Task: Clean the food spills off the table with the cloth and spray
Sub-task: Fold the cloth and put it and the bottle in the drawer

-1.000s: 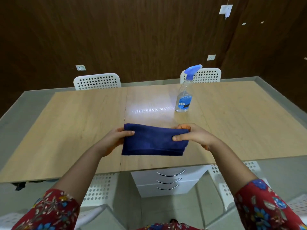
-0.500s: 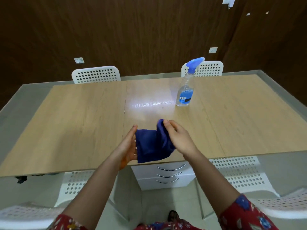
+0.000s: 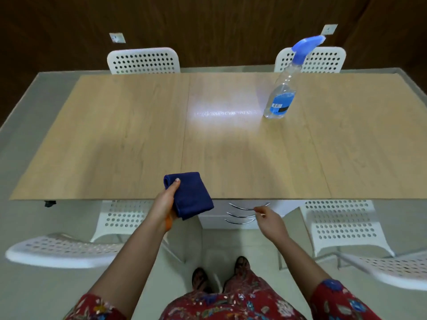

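Now the left hand (image 3: 165,204) grips the folded dark-blue cloth (image 3: 191,197) over the near edge of the pale wooden bench (image 3: 115,135), thumb on top, while the right hand (image 3: 269,224) hangs loose and empty just below that edge. Best move, I'd say: send the free hand across to the clear plastic spray bottle with the blue trigger (image 3: 280,100), standing upright well away at the far right. Hold the cloth folded flat for a firm wipe.

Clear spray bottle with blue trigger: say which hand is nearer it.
Right. The right hand, empty, is beyond the wooden table's near edge, almost in line with the bottle; the left hand, holding the folded dark blue cloth, is farther left.
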